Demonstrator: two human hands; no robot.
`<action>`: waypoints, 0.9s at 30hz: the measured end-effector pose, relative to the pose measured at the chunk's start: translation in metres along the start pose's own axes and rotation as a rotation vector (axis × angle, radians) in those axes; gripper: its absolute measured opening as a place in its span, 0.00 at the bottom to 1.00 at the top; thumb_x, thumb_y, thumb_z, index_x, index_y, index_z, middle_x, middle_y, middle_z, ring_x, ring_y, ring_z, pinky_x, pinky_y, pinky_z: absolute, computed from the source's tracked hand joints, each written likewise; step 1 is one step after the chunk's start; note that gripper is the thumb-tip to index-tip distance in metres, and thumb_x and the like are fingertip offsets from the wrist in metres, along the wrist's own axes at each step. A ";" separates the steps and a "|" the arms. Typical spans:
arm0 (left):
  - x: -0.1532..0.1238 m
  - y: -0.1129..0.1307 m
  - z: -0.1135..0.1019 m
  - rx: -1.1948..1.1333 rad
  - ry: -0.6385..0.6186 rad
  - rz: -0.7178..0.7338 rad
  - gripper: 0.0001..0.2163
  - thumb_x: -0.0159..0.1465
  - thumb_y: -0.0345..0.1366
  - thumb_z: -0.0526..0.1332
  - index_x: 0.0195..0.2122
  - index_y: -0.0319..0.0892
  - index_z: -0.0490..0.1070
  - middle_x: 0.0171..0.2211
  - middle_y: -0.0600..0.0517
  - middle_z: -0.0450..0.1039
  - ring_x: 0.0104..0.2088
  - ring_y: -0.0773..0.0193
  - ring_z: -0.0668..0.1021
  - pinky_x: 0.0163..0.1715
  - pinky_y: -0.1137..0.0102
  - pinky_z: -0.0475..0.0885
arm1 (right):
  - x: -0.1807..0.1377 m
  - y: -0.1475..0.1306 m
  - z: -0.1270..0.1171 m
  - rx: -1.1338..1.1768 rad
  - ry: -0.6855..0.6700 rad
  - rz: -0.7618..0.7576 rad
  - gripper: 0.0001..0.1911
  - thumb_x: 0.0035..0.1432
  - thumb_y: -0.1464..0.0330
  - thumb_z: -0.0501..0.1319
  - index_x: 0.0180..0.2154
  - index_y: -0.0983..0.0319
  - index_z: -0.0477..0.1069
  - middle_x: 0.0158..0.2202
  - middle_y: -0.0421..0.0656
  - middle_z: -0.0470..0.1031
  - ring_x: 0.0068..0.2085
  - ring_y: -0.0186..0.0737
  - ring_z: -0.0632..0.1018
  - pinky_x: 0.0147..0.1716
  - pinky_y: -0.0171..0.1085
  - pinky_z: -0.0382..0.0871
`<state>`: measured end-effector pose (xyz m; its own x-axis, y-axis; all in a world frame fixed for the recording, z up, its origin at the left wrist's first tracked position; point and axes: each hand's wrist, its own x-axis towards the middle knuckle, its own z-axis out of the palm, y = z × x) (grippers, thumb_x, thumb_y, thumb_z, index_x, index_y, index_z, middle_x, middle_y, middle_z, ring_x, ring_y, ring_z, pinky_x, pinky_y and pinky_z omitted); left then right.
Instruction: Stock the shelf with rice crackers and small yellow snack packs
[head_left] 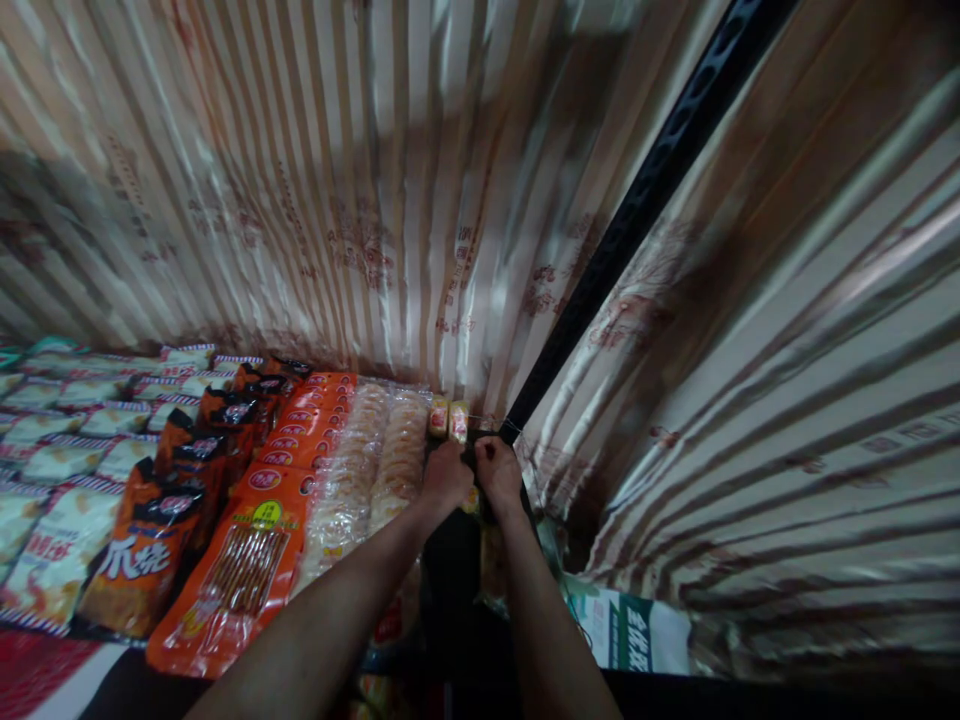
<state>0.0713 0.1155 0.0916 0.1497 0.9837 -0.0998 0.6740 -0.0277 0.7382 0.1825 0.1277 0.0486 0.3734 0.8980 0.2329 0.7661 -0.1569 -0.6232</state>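
My left hand (448,474) reaches to the back of the shelf, its fingers closed at the lower edge of a small yellow-and-red packet (459,421). A matching packet (439,416) stands just left of it. Close by on the right, my right hand (498,471) has curled fingers near the foot of the black post; whatever they hold, if anything, is hidden. Beside my left wrist run rows of clear-wrapped pale round snacks (401,440). A bit of yellow wrapper (472,500) shows between my wrists, and a clear package (493,565) lies partly behind my right forearm.
Orange packs of brown sticks (251,560), orange-and-black bags (142,560) and white snack bags (64,550) fill the left of the black shelf (452,590). A perforated black post (600,255) rises at the corner before a pleated, shiny curtain (420,200). A green-and-white bag (637,632) lies right.
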 end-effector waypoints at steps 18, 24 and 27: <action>-0.088 0.011 0.017 -0.030 -0.054 -0.026 0.26 0.57 0.23 0.49 0.59 0.27 0.59 0.63 0.40 0.55 0.65 0.58 0.53 0.65 0.68 0.46 | -0.052 -0.012 -0.038 -0.261 -0.295 -0.159 0.13 0.55 0.72 0.56 0.40 0.62 0.77 0.39 0.46 0.80 0.42 0.40 0.79 0.45 0.34 0.65; -0.087 0.015 0.012 -0.005 -0.091 -0.045 0.26 0.58 0.23 0.49 0.59 0.26 0.58 0.63 0.39 0.54 0.65 0.58 0.54 0.65 0.68 0.44 | -0.049 -0.015 -0.036 -0.223 -0.258 -0.159 0.12 0.52 0.74 0.57 0.33 0.60 0.78 0.33 0.43 0.80 0.38 0.37 0.78 0.40 0.31 0.65; -0.086 0.016 0.010 0.001 -0.084 -0.042 0.25 0.59 0.25 0.49 0.59 0.25 0.59 0.63 0.37 0.55 0.65 0.57 0.55 0.64 0.69 0.47 | -0.047 -0.015 -0.035 -0.209 -0.237 -0.172 0.11 0.51 0.74 0.57 0.33 0.60 0.78 0.33 0.43 0.79 0.38 0.37 0.76 0.41 0.31 0.65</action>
<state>0.0766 0.0290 0.1054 0.1816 0.9656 -0.1863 0.6813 0.0131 0.7318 0.1718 0.0735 0.0737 0.1169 0.9850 0.1266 0.9067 -0.0539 -0.4183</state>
